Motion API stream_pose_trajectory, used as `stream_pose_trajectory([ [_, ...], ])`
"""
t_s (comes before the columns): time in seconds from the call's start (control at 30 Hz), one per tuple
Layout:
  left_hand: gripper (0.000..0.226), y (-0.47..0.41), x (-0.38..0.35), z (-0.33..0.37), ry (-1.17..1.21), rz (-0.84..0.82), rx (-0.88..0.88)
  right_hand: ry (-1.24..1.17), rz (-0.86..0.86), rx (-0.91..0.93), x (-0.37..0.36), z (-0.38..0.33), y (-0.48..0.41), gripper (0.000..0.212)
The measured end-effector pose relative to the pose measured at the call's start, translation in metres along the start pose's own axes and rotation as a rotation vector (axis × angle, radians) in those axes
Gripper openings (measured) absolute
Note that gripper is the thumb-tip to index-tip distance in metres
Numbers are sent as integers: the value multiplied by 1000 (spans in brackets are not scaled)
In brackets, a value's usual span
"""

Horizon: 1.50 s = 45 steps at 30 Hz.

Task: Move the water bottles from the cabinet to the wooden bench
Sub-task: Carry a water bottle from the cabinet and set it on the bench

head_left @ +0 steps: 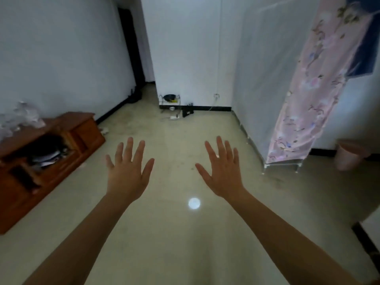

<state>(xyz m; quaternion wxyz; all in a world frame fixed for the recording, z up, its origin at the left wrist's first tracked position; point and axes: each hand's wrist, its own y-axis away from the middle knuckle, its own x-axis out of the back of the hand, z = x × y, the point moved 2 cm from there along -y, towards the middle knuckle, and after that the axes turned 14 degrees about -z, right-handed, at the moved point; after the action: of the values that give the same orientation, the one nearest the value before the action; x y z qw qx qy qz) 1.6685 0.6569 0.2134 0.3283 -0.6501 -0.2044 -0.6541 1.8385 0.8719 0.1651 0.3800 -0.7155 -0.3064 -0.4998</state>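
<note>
My left hand (pixel 128 170) and my right hand (pixel 223 171) are stretched out in front of me over the bare floor, palms down, fingers spread, holding nothing. A low wooden cabinet (pixel 82 130) stands along the left wall, with dark clutter in its open shelf and clear crumpled plastic (pixel 20 118) on top, possibly bottles but too blurred to tell. No wooden bench shows. Neither hand touches the cabinet.
A fabric wardrobe (pixel 267 79) with a pink floral cover (pixel 308 99) stands on the right, a pink bin (pixel 349 155) beside it. At the far wall sit a small wire rack (pixel 169 101) and a power strip (pixel 174 117). A dark doorway (pixel 133 58) opens at the back left.
</note>
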Motion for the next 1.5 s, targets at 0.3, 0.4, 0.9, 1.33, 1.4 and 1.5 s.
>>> stream_pose_trajectory([
  [0.3,70,-16,9,-251,10,8,432,-78,-124,389,-97,-244,-170,75],
  [0.4,72,-31,-8,-309,29,-2,549,-103,-165,490,-141,-305,-221,75],
  [0.9,66,-283,-41,-626,-6,-64,822,-169,-238,734,-286,-556,-600,77],
  [1.33,71,-438,-83,-934,65,-79,838,-71,-247,824,-432,-803,-821,78],
  [1.4,71,-469,-78,-969,57,-73,801,-67,-224,810,-437,-823,-854,79],
  [1.5,72,-535,-71,-1039,68,-88,729,-77,-204,735,-446,-853,-926,79],
])
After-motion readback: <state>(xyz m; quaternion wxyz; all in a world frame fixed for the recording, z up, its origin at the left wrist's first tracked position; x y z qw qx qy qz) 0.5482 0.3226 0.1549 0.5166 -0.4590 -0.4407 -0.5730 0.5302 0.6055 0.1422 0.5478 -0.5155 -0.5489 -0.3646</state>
